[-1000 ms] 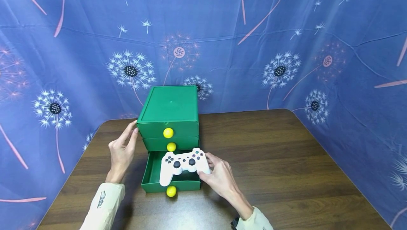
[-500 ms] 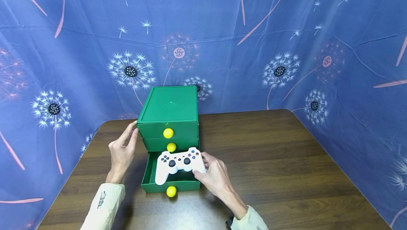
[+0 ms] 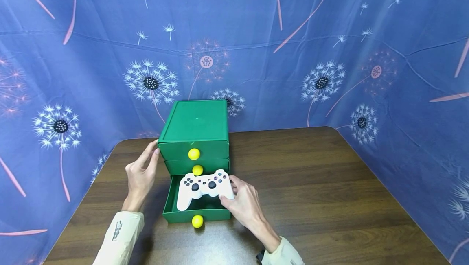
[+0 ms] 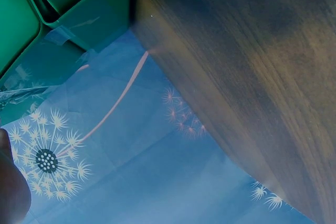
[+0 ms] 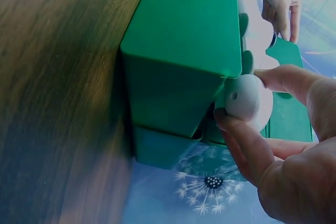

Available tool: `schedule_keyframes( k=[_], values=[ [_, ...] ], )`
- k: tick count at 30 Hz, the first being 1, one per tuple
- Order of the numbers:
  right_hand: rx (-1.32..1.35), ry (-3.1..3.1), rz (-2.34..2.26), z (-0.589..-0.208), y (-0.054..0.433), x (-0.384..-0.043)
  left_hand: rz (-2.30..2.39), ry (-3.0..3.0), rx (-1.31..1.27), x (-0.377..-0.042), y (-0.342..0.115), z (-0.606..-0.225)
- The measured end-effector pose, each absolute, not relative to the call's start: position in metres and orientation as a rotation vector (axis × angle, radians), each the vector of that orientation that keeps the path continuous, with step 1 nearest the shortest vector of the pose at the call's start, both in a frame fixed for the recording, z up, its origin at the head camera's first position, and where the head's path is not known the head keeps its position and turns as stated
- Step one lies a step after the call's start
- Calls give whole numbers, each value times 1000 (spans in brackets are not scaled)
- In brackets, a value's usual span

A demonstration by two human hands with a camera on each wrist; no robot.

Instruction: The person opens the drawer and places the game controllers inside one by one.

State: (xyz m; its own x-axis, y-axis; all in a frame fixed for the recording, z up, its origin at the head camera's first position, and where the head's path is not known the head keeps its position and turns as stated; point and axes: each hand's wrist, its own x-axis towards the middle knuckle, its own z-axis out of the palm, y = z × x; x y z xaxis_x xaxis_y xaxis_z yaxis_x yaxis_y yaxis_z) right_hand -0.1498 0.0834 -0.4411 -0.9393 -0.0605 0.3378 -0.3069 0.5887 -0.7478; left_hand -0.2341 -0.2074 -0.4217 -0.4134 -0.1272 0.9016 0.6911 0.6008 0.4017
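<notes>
A white game controller [image 3: 204, 186] with two black thumbsticks is over the pulled-out bottom drawer [image 3: 198, 216] of a green drawer cabinet [image 3: 196, 122]. My right hand [image 3: 244, 204] pinches the controller's right grip between thumb and fingers. In the right wrist view, the controller's rounded grip end [image 5: 244, 98] sits between the thumb and fingertips, right at the drawer's top edge. With fingers nearly straight, my left hand [image 3: 141, 175] touches the cabinet's upper left front corner. Only a bit of that hand [image 4: 11, 187] shows in the left wrist view.
Yellow ball knobs mark the drawers: the top knob [image 3: 194, 154], the middle knob [image 3: 198, 170] and the bottom knob [image 3: 197, 221]. Both upper drawers are closed. Brown wood-grain table [image 3: 311, 183] extends to the right. A blue dandelion-print cloth [image 3: 264, 73] hangs behind and around it.
My right hand has carried the controller a little to the left, further over the open drawer. The left hand has stayed on the cabinet corner.
</notes>
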Motion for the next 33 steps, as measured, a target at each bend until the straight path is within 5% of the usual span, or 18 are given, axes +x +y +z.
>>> schedule_keyframes(
  k=[33],
  values=[
    [384, -2536, 1144, -450, 68, -150, -964, -1807, -467, -233, -210, -422]
  ],
)
